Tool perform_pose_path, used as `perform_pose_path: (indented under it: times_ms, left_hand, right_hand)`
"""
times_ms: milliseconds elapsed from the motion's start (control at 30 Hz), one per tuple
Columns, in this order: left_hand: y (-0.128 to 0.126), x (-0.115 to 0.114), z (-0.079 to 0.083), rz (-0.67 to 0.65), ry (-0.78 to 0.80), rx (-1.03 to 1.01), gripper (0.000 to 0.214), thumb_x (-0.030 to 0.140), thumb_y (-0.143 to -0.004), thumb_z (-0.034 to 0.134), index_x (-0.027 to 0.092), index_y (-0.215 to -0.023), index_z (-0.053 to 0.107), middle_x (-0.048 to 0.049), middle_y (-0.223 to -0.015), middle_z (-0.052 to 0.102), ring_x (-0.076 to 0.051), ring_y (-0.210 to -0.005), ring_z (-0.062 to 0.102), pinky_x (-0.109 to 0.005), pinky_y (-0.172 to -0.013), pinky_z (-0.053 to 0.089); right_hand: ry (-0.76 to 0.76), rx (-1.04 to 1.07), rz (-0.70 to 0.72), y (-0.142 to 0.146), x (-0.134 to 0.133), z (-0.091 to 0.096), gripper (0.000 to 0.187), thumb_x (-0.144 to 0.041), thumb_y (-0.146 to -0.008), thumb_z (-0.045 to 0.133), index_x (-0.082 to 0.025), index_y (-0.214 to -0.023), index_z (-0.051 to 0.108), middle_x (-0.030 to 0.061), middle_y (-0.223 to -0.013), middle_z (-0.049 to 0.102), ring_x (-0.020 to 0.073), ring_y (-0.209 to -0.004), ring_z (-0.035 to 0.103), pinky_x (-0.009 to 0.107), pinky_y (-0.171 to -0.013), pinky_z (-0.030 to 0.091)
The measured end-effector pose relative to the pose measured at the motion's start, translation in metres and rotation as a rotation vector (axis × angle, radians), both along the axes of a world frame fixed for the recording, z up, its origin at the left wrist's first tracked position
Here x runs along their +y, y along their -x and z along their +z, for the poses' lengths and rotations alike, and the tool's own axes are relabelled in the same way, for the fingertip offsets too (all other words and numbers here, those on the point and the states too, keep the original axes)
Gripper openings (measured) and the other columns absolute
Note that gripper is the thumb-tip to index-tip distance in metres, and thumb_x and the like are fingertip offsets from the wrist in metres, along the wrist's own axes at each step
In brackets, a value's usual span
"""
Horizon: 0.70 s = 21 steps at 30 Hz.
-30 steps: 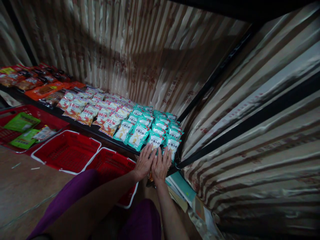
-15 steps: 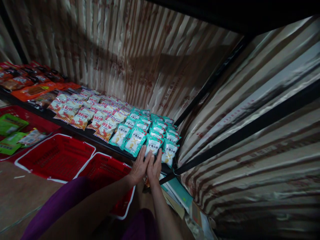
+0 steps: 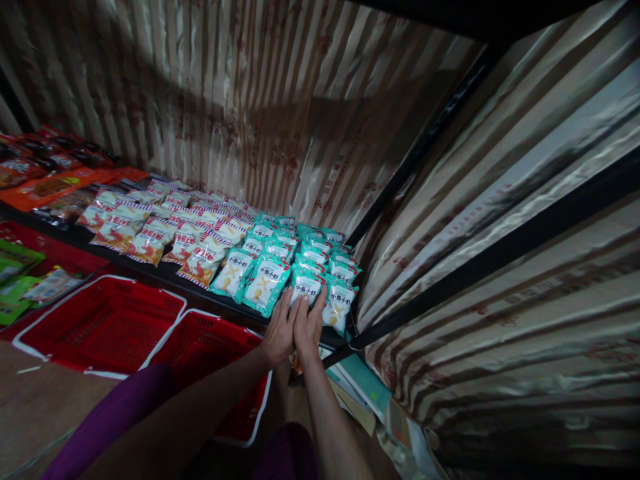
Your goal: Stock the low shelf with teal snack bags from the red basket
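Note:
My left hand and my right hand are side by side at the shelf's front edge. Between them they hold a teal-and-white snack bag, fingers stretched along its left and right sides. My hands cover its lower part. To the left lies a matching snack bag, and another snack bag sits just right of my right fingers. Several more teal bags are lined up in rows behind.
White-and-orange snack bags and orange packs fill the black shelf leftward. Below stand red baskets with white rims. A black post and patterned curtain border the right side. Papers lie underneath.
Both hands stay at the same teal bag, with only a slight shift of the fingers. The camera view has turned a little, and the shelf's left part sits farther left.

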<state>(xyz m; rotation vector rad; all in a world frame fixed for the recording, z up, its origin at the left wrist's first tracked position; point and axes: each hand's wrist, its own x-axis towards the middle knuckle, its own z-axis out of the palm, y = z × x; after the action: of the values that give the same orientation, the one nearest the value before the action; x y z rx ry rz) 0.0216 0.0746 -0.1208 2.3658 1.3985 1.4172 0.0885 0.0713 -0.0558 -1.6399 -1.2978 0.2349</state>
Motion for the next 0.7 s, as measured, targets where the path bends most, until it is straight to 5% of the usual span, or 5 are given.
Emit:
perform_pose_path:
  times_ms: [167, 700]
  left_hand:
    - [-0.004, 0.005, -0.002, 0.009, -0.005, 0.002, 0.061, 0.025, -0.091, 0.047, 0.017, -0.147, 0.022, -0.0205, -0.152, 0.024, -0.029, -0.142, 0.019, -0.048, -0.108, 0.036]
    - [-0.012, 0.011, -0.004, 0.057, -0.086, -0.028, 0.055, 0.022, -0.093, 0.044, 0.015, -0.144, 0.025, -0.0193, -0.154, 0.018, -0.028, -0.144, 0.010, -0.047, -0.110, 0.034]
  right_hand:
    - [-0.005, -0.005, 0.020, -0.001, 0.004, 0.005, 0.069, -0.046, -0.093, 0.030, -0.013, -0.150, 0.009, 0.0185, -0.147, 0.036, 0.0284, -0.132, 0.041, 0.043, -0.102, 0.035]
    - [0.000, -0.034, 0.067, -0.014, 0.013, -0.004, 0.064, -0.044, -0.093, 0.028, -0.012, -0.148, 0.019, 0.0175, -0.144, 0.041, 0.0256, -0.129, 0.044, 0.044, -0.105, 0.035]
